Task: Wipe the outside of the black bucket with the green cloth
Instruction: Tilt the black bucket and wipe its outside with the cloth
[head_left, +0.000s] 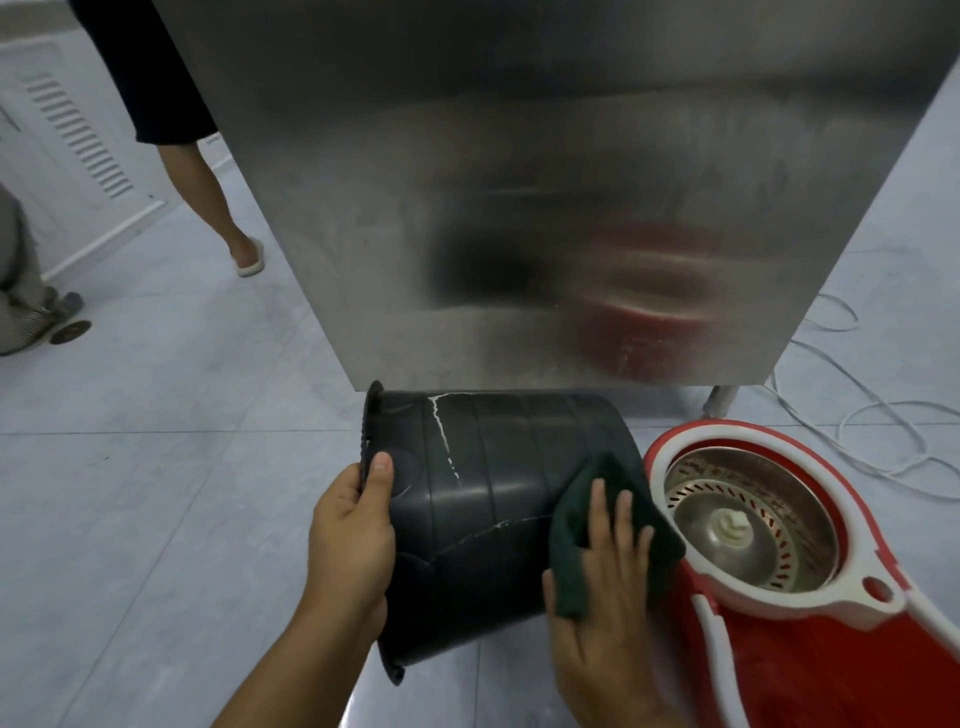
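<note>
The black bucket (483, 499) lies on its side over the floor, its rim toward the left and its base toward the right. White cracks or streaks run across its ribbed wall. My left hand (348, 540) grips the rim, thumb on the outside wall. The dark green cloth (576, 519) is pressed flat against the bucket's wall near its base, and my right hand (602, 587) lies on top of it with fingers spread.
A red and white spin-mop bucket (779, 649) with a steel basket stands right next to the bucket's base. A stainless steel cabinet panel (519, 208) rises just behind. White cables (857, 431) lie on the floor at right. A person's leg (208, 182) stands at back left.
</note>
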